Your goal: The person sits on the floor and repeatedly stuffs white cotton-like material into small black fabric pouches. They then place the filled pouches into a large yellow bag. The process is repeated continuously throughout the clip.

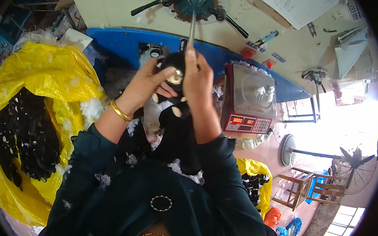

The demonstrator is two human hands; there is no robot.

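While a yellow sack (45, 67) gapes at far left, black pieces (34, 136) inside, left hand (149, 81) grasps the black plush item (171, 61), thumb on its gold patch (175, 77); item sits at the lower end of the metal tube (192, 26); right hand (200, 80) clasps its right side; red scale (251, 98) stands beyond.

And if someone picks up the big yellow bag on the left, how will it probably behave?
The yellow bag will likely sag and fold, since its wall is thin-looking and creased. Its shiny surface may feel somewhat slippery. The black pieces inside could spill if it tips, because its mouth gapes open.
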